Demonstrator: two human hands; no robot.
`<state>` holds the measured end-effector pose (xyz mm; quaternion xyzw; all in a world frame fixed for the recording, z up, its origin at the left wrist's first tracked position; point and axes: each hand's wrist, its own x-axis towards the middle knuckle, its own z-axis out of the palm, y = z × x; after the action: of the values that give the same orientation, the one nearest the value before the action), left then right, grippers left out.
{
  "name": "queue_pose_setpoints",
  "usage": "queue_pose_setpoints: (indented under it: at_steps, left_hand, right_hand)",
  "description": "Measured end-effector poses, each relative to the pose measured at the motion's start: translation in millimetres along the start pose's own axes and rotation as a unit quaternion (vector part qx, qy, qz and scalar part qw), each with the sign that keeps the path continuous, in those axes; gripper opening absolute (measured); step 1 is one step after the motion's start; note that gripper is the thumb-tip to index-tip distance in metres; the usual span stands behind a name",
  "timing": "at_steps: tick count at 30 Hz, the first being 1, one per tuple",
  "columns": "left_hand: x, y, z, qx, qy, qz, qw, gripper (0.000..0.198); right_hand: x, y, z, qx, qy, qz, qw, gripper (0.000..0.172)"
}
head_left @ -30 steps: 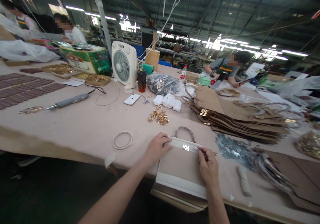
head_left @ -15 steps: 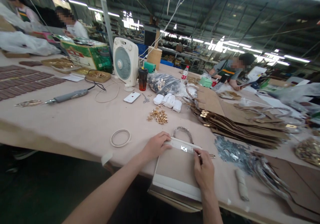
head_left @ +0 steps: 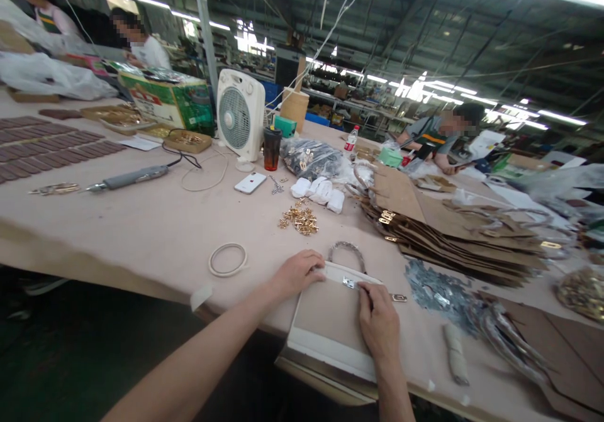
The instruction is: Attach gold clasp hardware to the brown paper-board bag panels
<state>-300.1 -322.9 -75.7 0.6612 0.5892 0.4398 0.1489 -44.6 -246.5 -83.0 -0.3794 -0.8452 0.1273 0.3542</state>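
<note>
A beige bag panel (head_left: 330, 318) with a pale border lies at the table's front edge, its lower end overhanging. A wrapped handle loop (head_left: 348, 246) stands out behind its top edge. My left hand (head_left: 299, 275) is closed on the panel's top left corner, thumb on the near face. A small silver metal plate (head_left: 348, 282) lies on the pale top band. My right hand (head_left: 381, 318) is closed, with curled fingertips at the plate's right end; what they pinch is hidden. Past its knuckles, a gold slotted clasp piece (head_left: 399, 297) juts out at the panel's right side.
Behind the panel are a tape roll (head_left: 227, 260), a pile of gold fittings (head_left: 299, 219), and a phone (head_left: 251, 183). Stacked brown bag panels (head_left: 453, 239) and scattered silver plates (head_left: 436, 293) lie to the right. A fan (head_left: 240, 117) and an electric screwdriver (head_left: 132, 178) are left; a co-worker (head_left: 438, 133) sits opposite.
My right hand has shifted slightly left and down, its fingertips closer to the silver plate. More of the gold clasp piece shows. My left hand keeps its place on the corner.
</note>
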Motion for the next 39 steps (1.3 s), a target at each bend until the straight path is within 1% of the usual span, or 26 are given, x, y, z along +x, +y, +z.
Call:
queue_pose_setpoints:
  at_steps: [5,12,14,17,19,20,22,24,26,28,29,31,33,35,39]
  left_hand:
    - [-5.8,-0.3,5.4,-0.018,0.035,0.003,0.999,0.015]
    - [-3.7,-2.4,6.2,-0.037,0.05,0.023,0.998,0.008]
    - [-3.1,-3.1,6.7,-0.045,0.056,0.021,0.997,0.005]
    - [-4.2,-2.3,5.8,-0.05,0.05,0.01,0.997,0.007]
    - [-6.5,-0.6,4.3,-0.05,0.037,-0.007,0.998,0.013]
    - [-8.1,0.3,3.7,-0.047,0.031,-0.019,0.998,0.021]
    - [-11.5,1.7,3.1,-0.04,0.026,-0.041,0.998,0.043]
    - [-14.2,1.7,3.7,-0.029,0.026,-0.049,0.998,0.061]
    - [-15.5,0.5,5.0,-0.011,0.033,-0.04,0.999,0.065]
    - [-15.6,-0.8,5.9,0.013,0.045,-0.028,0.998,0.066]
    - [-15.5,-1.1,6.0,0.025,0.05,-0.025,0.998,0.067]
    - [-15.1,-0.5,5.2,0.044,0.051,-0.024,0.997,0.067]
    - [-14.6,1.6,3.3,0.059,0.05,-0.029,0.997,0.066]
    - [-13.8,4.1,1.1,0.07,0.044,-0.034,0.996,0.063]
    - [-12.0,6.4,-1.5,0.074,0.028,-0.049,0.996,0.058]
  right_hand:
    - [0.5,0.8,1.9,0.003,-0.003,-0.004,1.0,0.025]
    - [-0.1,-0.4,1.7,0.005,-0.009,-0.006,1.0,0.026]
    - [0.2,-1.6,1.6,0.005,-0.008,-0.004,1.0,0.026]
    - [1.1,-2.9,0.9,0.009,-0.004,-0.004,1.0,0.025]
    - [1.2,-2.6,-0.4,0.019,0.002,-0.005,1.0,0.025]
    - [0.9,-2.1,-1.5,0.027,0.008,-0.006,1.0,0.025]
    - [-0.4,-1.7,-4.1,0.048,0.027,0.002,0.998,0.025]
    - [-1.5,-3.8,-6.6,0.074,0.051,0.027,0.996,0.026]
    - [0.0,-10.5,-7.3,0.122,0.074,0.077,0.987,0.029]
    - [6.3,-22.2,-4.3,0.194,0.086,0.133,0.968,0.033]
    - [11.5,-29.4,-1.3,0.232,0.079,0.154,0.957,0.034]
    - [24.9,-44.4,7.6,0.285,0.038,0.17,0.943,0.036]
    - [39.4,-56.9,18.4,0.3,-0.02,0.154,0.941,0.034]
    - [50.8,-64.3,28.6,0.295,-0.064,0.132,0.944,0.029]
    - [59.3,-64.5,39.3,0.28,-0.101,0.121,0.947,0.024]
